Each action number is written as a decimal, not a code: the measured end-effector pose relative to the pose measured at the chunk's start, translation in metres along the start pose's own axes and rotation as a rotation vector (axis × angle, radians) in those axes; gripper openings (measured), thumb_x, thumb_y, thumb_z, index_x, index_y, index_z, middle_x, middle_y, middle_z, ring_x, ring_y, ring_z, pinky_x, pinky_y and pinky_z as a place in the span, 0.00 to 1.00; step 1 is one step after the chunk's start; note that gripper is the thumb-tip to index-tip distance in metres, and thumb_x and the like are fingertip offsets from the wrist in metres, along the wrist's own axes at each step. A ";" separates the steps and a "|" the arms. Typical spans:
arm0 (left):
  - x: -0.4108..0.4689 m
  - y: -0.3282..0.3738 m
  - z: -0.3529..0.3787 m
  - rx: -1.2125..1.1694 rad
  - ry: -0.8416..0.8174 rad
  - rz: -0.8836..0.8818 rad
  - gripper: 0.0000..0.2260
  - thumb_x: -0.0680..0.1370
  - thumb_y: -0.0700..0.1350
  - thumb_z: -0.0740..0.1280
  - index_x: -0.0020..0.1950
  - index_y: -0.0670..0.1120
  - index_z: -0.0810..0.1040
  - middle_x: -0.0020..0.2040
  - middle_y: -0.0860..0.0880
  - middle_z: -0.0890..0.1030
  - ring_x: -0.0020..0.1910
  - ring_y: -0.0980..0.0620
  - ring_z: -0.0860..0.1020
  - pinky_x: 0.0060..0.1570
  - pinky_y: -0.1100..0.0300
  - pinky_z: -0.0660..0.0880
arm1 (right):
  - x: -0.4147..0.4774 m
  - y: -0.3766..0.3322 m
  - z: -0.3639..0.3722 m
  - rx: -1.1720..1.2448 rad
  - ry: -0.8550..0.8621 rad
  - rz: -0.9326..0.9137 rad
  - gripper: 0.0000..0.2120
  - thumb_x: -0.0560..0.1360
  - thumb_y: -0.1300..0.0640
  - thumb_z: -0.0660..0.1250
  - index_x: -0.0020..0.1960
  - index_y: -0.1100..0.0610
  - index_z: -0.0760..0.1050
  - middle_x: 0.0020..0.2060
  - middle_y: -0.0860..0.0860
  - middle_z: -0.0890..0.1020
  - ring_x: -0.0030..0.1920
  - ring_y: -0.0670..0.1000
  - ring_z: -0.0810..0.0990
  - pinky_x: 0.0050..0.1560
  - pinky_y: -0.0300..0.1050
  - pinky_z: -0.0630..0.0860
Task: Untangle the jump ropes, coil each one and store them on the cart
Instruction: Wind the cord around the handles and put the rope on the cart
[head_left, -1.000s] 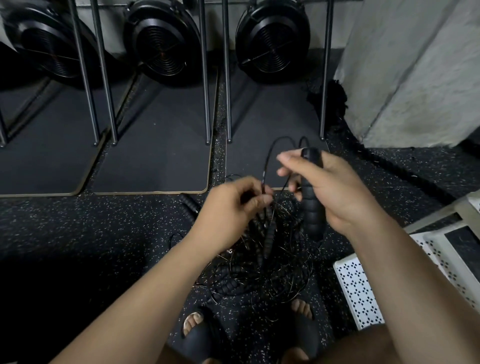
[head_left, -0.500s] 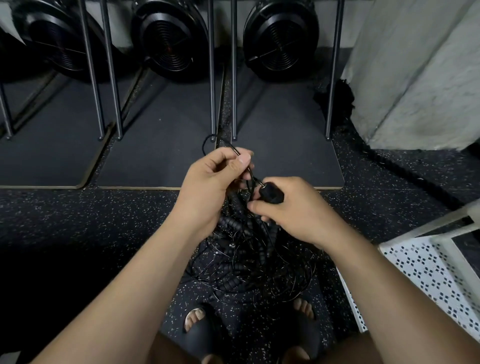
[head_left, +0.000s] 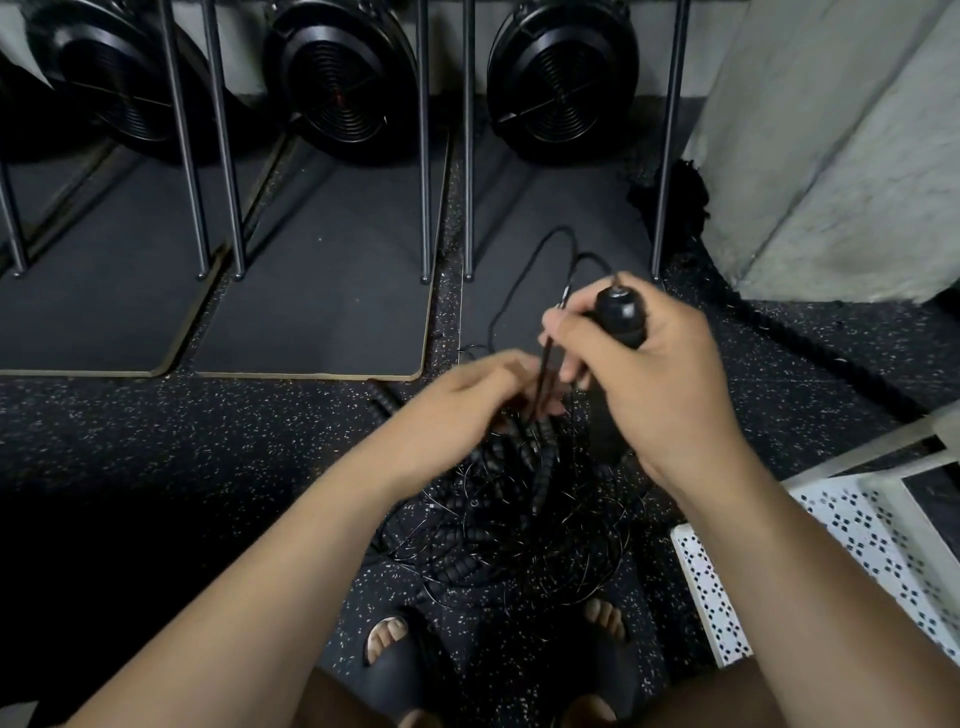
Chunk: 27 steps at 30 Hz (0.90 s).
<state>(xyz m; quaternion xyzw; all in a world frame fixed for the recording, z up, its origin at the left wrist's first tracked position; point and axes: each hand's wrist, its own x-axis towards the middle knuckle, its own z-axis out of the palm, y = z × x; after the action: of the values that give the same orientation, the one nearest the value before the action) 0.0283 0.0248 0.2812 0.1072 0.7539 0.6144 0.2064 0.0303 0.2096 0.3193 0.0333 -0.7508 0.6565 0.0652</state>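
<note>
A tangled heap of black jump ropes with ribbed black handles lies on the speckled floor between my feet. My right hand grips one black handle upright above the heap. Its thin cord loops up and away over the mat. The same hand's thumb and forefinger pinch that cord just left of the handle. My left hand is lower and to the left, blurred, its fingers closed on cords and handles at the top of the heap. The white perforated cart stands at the right.
Dark floor mats lie ahead, with thin metal posts standing on them and round black fan-like units behind. A grey concrete pillar rises at the right, with a thick black rope along its base. My sandalled feet are below.
My right hand has risen and moved right with the handle, pulling a cord loop up over the mat. My left hand has dropped lower, from above the heap onto its top.
</note>
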 end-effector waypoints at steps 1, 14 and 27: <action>0.000 -0.002 0.003 0.102 -0.026 0.024 0.13 0.88 0.52 0.61 0.52 0.51 0.83 0.51 0.53 0.85 0.55 0.52 0.82 0.65 0.48 0.74 | 0.001 -0.003 -0.004 0.036 0.035 -0.002 0.05 0.79 0.61 0.76 0.47 0.59 0.81 0.36 0.54 0.86 0.32 0.50 0.80 0.37 0.45 0.78; 0.005 -0.021 0.023 0.469 -0.065 0.215 0.04 0.84 0.45 0.72 0.55 0.52 0.86 0.50 0.60 0.85 0.51 0.62 0.83 0.54 0.64 0.77 | 0.014 0.003 -0.032 0.291 0.139 0.279 0.04 0.80 0.56 0.75 0.53 0.56 0.83 0.49 0.56 0.89 0.36 0.49 0.81 0.36 0.41 0.75; 0.000 0.000 -0.001 0.055 0.273 0.201 0.05 0.85 0.43 0.69 0.51 0.46 0.82 0.48 0.46 0.85 0.44 0.46 0.81 0.47 0.50 0.79 | 0.002 0.018 -0.005 -0.012 -0.343 0.347 0.04 0.81 0.56 0.74 0.55 0.55 0.85 0.41 0.48 0.86 0.38 0.52 0.83 0.34 0.48 0.72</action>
<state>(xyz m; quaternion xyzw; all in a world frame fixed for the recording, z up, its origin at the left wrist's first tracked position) 0.0281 0.0237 0.2812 0.1033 0.7770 0.6199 0.0367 0.0258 0.2172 0.3024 0.0143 -0.7491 0.6383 -0.1769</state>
